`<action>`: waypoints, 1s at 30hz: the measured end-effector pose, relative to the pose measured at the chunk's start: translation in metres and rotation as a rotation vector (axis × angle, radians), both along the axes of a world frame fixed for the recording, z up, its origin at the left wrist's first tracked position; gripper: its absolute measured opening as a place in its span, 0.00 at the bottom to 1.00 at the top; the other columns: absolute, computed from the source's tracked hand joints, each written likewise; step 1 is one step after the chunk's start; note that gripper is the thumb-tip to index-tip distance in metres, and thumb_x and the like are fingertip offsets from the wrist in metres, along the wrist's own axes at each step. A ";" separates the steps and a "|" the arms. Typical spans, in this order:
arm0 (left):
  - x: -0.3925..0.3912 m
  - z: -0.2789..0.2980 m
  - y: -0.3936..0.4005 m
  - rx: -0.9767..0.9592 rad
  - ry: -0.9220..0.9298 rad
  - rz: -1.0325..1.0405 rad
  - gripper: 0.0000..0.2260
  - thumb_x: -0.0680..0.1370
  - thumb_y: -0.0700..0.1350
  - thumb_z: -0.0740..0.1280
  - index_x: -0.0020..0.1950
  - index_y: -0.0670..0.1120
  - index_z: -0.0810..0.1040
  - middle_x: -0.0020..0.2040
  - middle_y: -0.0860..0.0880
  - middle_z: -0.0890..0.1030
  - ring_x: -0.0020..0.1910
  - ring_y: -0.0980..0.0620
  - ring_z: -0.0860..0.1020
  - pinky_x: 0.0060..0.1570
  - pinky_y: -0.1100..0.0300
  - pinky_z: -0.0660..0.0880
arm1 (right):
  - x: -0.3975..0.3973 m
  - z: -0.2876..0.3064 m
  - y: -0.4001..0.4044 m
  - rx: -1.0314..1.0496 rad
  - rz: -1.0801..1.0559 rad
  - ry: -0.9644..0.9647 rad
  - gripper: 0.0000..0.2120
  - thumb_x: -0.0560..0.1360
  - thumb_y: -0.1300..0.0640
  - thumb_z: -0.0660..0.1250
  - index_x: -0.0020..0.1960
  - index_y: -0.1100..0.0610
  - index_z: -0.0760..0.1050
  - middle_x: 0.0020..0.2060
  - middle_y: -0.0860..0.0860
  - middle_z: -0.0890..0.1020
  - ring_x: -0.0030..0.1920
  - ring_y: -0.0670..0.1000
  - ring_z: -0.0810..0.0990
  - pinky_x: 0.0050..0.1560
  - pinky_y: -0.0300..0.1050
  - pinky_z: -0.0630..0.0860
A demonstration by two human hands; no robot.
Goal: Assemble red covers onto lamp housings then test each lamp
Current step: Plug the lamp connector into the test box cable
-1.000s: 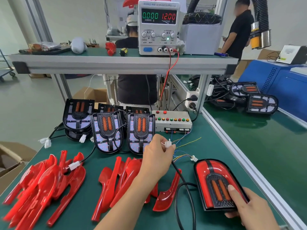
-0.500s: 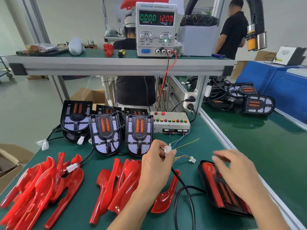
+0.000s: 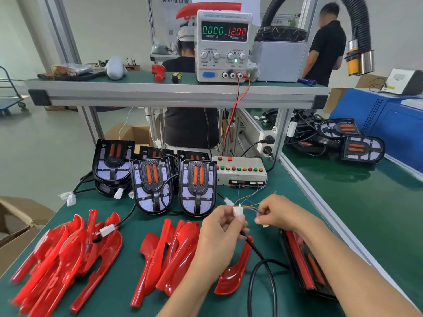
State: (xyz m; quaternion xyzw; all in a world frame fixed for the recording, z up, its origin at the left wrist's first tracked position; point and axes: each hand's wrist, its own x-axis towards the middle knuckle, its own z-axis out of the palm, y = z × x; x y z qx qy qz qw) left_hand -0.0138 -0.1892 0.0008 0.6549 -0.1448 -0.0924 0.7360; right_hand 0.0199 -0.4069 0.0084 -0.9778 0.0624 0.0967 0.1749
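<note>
With the covered lamp (image 3: pixel 304 268) lying on the worktop (image 3: pixel 297 195) under the right forearm, the left hand (image 3: pixel 219 234) pinches its plug (image 3: pixel 238 211) while the right hand (image 3: pixel 278 212) pinches the tester's wired connector, which should be lined up squarely and pushed fully home.

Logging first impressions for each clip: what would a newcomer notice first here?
Probably the red covers heaped across the near left of the green bench, and the power supply on the shelf, reading 0.000 and 12.00. At centre, the left hand pinches a white connector while the right hand holds thin wires beside it.
</note>
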 end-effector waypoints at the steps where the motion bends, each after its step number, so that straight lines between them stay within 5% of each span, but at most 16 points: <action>1: 0.000 0.000 -0.001 -0.004 0.001 0.001 0.03 0.82 0.40 0.67 0.53 0.42 0.80 0.40 0.46 0.84 0.39 0.52 0.84 0.38 0.64 0.78 | -0.004 0.004 0.001 0.148 -0.016 -0.043 0.10 0.73 0.49 0.75 0.37 0.53 0.82 0.34 0.50 0.85 0.34 0.45 0.78 0.38 0.41 0.73; 7: 0.002 -0.001 -0.007 0.002 0.016 0.004 0.07 0.83 0.43 0.65 0.52 0.42 0.80 0.36 0.50 0.82 0.37 0.52 0.83 0.37 0.63 0.78 | -0.018 0.022 0.029 1.013 -0.162 -0.094 0.09 0.73 0.53 0.77 0.41 0.57 0.81 0.32 0.51 0.83 0.31 0.44 0.81 0.34 0.36 0.76; 10: 0.003 -0.003 -0.007 0.062 0.021 -0.014 0.07 0.84 0.43 0.64 0.52 0.44 0.81 0.36 0.51 0.82 0.37 0.54 0.83 0.37 0.64 0.78 | -0.020 0.026 0.035 1.232 -0.210 -0.049 0.12 0.68 0.53 0.78 0.46 0.59 0.81 0.36 0.51 0.84 0.36 0.46 0.84 0.37 0.37 0.80; 14: 0.004 -0.009 -0.005 0.113 0.029 -0.028 0.07 0.84 0.44 0.64 0.51 0.46 0.81 0.37 0.51 0.81 0.36 0.56 0.81 0.38 0.63 0.77 | -0.021 0.028 0.037 1.276 -0.224 -0.073 0.19 0.65 0.52 0.78 0.52 0.61 0.81 0.39 0.52 0.84 0.37 0.47 0.84 0.35 0.36 0.80; 17: 0.006 -0.011 -0.006 0.118 0.033 -0.036 0.07 0.84 0.43 0.63 0.51 0.47 0.81 0.36 0.52 0.80 0.36 0.56 0.79 0.38 0.62 0.75 | -0.021 0.025 0.040 1.251 -0.179 -0.095 0.12 0.67 0.52 0.77 0.47 0.57 0.83 0.39 0.52 0.84 0.36 0.46 0.83 0.37 0.36 0.79; 24: 0.008 -0.013 -0.010 0.123 0.056 -0.031 0.08 0.84 0.44 0.63 0.50 0.48 0.82 0.34 0.53 0.79 0.33 0.58 0.77 0.35 0.65 0.73 | -0.024 0.021 0.045 1.220 -0.128 -0.126 0.11 0.65 0.49 0.78 0.45 0.54 0.86 0.41 0.51 0.85 0.43 0.49 0.80 0.52 0.47 0.72; 30: 0.010 -0.016 -0.011 0.127 0.056 -0.012 0.09 0.84 0.45 0.64 0.50 0.48 0.83 0.33 0.55 0.80 0.33 0.58 0.77 0.34 0.67 0.72 | -0.023 0.018 0.040 1.165 -0.115 -0.116 0.09 0.81 0.58 0.68 0.50 0.59 0.86 0.40 0.52 0.85 0.39 0.45 0.79 0.44 0.40 0.74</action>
